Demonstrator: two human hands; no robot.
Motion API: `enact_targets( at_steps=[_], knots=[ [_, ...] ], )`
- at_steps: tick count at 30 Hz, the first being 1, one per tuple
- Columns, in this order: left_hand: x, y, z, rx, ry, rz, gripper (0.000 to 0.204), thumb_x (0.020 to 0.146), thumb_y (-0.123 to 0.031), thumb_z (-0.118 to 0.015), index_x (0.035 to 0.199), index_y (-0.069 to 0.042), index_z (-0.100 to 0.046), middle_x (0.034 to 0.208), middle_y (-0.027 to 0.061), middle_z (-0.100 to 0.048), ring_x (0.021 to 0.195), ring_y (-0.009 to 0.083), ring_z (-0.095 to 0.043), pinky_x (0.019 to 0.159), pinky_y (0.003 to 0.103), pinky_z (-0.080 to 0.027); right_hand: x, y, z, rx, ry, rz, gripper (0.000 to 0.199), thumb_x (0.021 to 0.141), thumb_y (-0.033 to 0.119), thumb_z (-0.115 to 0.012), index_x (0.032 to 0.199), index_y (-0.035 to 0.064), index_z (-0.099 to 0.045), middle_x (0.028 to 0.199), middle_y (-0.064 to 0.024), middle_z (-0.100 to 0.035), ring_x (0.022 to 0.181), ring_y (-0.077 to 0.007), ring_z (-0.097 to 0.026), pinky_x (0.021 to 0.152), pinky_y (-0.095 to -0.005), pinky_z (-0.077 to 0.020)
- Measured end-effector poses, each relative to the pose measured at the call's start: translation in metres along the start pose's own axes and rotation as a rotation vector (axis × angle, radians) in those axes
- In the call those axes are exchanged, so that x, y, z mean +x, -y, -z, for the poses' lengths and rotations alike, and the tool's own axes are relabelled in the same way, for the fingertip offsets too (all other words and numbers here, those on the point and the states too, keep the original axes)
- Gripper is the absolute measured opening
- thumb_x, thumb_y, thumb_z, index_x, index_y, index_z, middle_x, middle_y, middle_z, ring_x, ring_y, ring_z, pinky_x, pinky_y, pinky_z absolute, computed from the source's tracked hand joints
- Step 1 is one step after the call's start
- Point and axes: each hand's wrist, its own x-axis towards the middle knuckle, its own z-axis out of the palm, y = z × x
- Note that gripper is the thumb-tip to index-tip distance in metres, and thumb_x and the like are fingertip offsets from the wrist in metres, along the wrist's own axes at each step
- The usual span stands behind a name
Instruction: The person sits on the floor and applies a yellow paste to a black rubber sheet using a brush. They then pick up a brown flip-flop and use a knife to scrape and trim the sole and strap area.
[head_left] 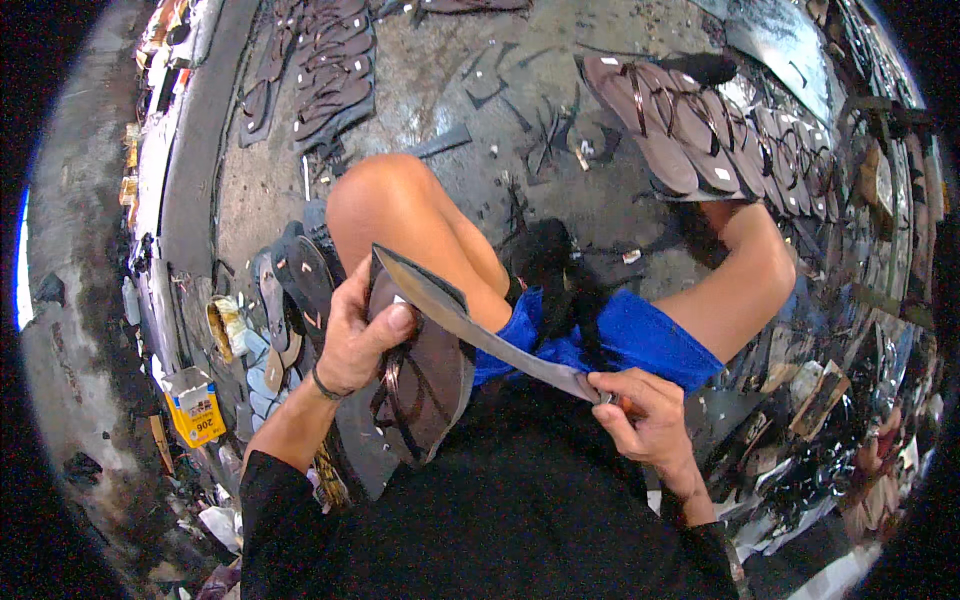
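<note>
My left hand [354,338] is closed on a brown flip-flop [440,385], thumb on top near its small white label. Dark sheet sole material sticks out past the flip-flop's end, by the knife tip. In my right hand [645,415] is the handle of a long knife [505,352], partly hidden by the fingers. The curved blade reaches left across my lap, its tip at the flip-flop's upper end. Whether the edge touches the sole material I cannot tell. Below the held flip-flop, a grey sheet [362,450] lies at my left side.
Rows of brown flip-flops [665,130] lie at the far right, with more flip-flops [335,75] at the far left. Dark offcuts [560,135] litter the floor between them. Loose sandals [300,265] and a yellow box [195,408] are at my left. My bare knees rise on both sides.
</note>
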Motion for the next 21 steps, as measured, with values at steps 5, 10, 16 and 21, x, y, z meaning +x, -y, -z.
enact_targets(
  at_steps=[5,10,16,21],
  knots=[
    [-0.011,-0.005,-0.017,-0.019,0.145,0.132,0.056,0.083,-0.026,-0.075,0.126,0.001,-0.052,0.118,0.0071,-0.061,0.109,0.0150,-0.056,0.097,0.033,-0.043,0.021,0.029,0.022,-0.081,0.100,-0.039,0.028,0.082,0.018,-0.075,0.107,0.0073,-0.070,0.079,-0.0095,-0.067,0.059,-0.0207,-0.063,0.054,-0.0314,-0.0513],
    [-0.003,-0.015,-0.036,-0.063,0.299,0.149,0.049,0.083,-0.018,-0.076,0.123,0.000,-0.055,0.116,0.0078,-0.062,0.108,0.0165,-0.058,0.095,0.032,-0.045,0.047,0.053,0.028,-0.057,0.137,-0.022,0.025,0.085,0.020,-0.073,0.106,0.0065,-0.069,0.079,-0.0118,-0.067,0.060,-0.0252,-0.065,0.056,-0.0339,-0.0529],
    [0.000,-0.021,-0.053,-0.032,0.421,0.129,0.048,0.080,-0.016,-0.079,0.120,-0.001,-0.058,0.115,0.0067,-0.063,0.107,0.0155,-0.058,0.094,0.031,-0.045,0.073,0.052,0.018,0.146,0.157,0.066,0.028,0.087,0.014,-0.069,0.113,0.0017,-0.066,0.078,-0.0111,-0.067,0.058,-0.0145,-0.059,0.053,-0.0271,-0.0453],
    [0.028,-0.081,-0.046,0.340,0.599,0.103,0.053,0.074,-0.025,-0.085,0.115,-0.001,-0.062,0.114,0.0091,-0.064,0.101,0.0139,-0.060,0.089,0.031,-0.047,0.097,0.027,0.002,0.416,0.186,0.354,0.049,0.099,0.024,-0.055,0.141,0.0010,-0.045,0.092,-0.0046,-0.059,0.076,-0.0080,-0.048,0.064,-0.0266,-0.0385]
  ],
)
